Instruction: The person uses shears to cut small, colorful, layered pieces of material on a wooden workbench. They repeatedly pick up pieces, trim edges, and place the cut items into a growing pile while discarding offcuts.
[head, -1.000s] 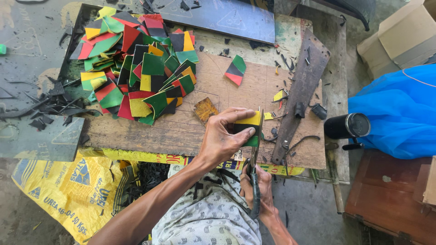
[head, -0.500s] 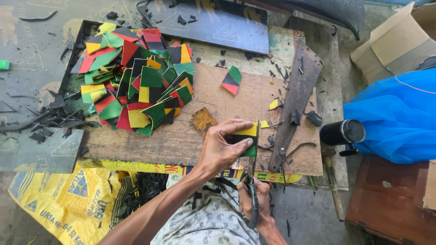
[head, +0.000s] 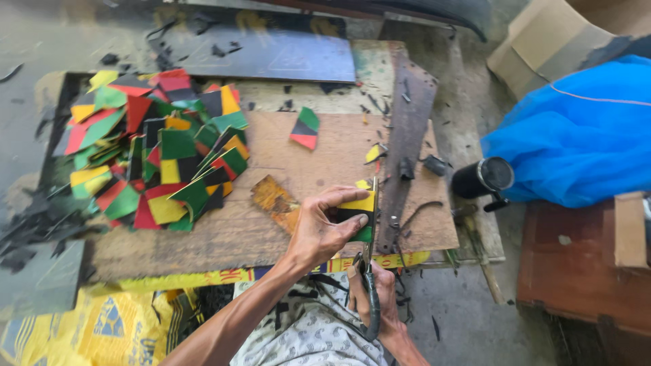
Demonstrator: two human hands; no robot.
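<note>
My left hand [head: 324, 229] presses down on a small yellow, black and green foam piece [head: 358, 211] at the front edge of the wooden board [head: 285, 156]. Below the edge, my right hand [head: 380, 301] grips the dark handle of a knife [head: 369, 285], whose blade rises against the piece's right side. A heap of red, green, yellow and black cut pieces [head: 156, 156] lies on the board's left. One lone red, black and green piece [head: 304, 127] rests near the middle. An orange-brown scrap [head: 274, 200] lies just left of my left hand.
A long rusty metal bar [head: 407, 135] lies along the board's right side. A black cylindrical flask [head: 483, 177] stands beside blue cloth [head: 576, 135]. Cardboard box [head: 542, 37] at back right, yellow sack [head: 102, 318] at lower left, dark offcuts [head: 27, 230] at left.
My left hand and the held piece have stayed at the board's front edge. The right hand with the knife has risen a little toward the piece; the camera has shifted closer.
</note>
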